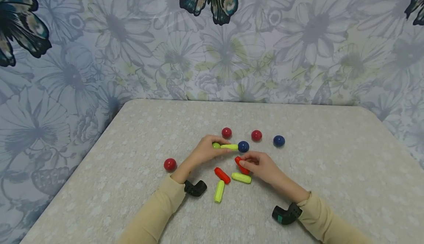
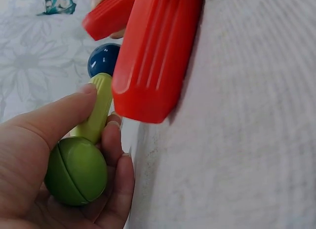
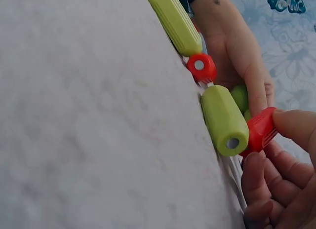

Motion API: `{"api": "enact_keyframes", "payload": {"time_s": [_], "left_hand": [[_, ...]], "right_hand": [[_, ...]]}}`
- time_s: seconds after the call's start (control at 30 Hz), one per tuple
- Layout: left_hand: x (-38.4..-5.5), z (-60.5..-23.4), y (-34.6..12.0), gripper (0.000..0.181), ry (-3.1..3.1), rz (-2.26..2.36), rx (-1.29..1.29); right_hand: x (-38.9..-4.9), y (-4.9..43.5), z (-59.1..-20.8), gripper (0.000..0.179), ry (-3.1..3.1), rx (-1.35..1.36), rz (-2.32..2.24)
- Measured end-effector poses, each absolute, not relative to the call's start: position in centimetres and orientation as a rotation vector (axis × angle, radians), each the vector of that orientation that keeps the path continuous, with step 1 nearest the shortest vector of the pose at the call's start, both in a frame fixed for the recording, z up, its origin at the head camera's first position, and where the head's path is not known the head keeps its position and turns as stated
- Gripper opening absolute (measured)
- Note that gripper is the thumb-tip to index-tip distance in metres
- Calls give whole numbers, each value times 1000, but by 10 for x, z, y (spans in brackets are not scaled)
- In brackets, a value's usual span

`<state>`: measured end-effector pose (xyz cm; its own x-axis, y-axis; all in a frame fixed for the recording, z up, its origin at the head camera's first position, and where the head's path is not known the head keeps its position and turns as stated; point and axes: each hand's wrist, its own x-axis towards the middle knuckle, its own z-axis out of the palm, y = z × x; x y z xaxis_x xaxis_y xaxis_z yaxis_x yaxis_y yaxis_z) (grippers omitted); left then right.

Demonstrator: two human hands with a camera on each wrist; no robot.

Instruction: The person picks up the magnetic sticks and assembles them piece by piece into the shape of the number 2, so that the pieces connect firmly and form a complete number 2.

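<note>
My left hand (image 1: 206, 150) pinches a yellow-green ridged rod (image 2: 100, 103) between thumb and fingers. A green ball (image 2: 76, 171) sits at the rod's near end, by the palm, and a dark blue ball (image 1: 243, 147) at its far end. Thumb and fingertips of my right hand (image 1: 265, 167) grip a red rod (image 3: 261, 129), tilted close beside a loose yellow-green rod (image 1: 241, 178). On the table nearby lie another red rod (image 1: 222, 175) and another yellow-green rod (image 1: 219, 191). Silver discs show on some rod ends in the right wrist view.
Two red balls, one behind the left hand (image 1: 226, 133) and one further right, stand towards the back near a blue ball (image 1: 279, 141). A third red ball (image 1: 170, 165) rests left of the left wrist. A patterned cloth (image 1: 99, 200) covers the table, which meets a papered wall.
</note>
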<state>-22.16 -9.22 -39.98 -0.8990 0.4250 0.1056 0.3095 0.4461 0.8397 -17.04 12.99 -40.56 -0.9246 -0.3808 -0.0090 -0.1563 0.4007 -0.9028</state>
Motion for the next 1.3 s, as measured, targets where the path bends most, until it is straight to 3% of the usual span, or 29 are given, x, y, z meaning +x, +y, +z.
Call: {"api": "enact_keyframes", "payload": {"time_s": [0.17, 0.5, 0.73, 1.03, 1.3], "left_hand": [[-222, -400, -92, 24, 2561, 1488, 624], [-221, -395, -90, 25, 2506, 1549, 574], [-221, -397, -92, 23, 2507, 1560, 598], [-223, -398, -90, 22, 2469, 1521, 721], [-224, -400, -83, 23, 2452, 1440, 797]], "right_hand": [[-175, 136, -400, 33, 2251, -167, -1673], [-176, 145, -399, 47, 1734, -33, -1988], [-177, 143, -400, 45, 1611, -43, -2042], [-178, 145, -400, 57, 1462, -135, -2082], [-180, 144, -401, 47, 1406, -78, -2127]]}}
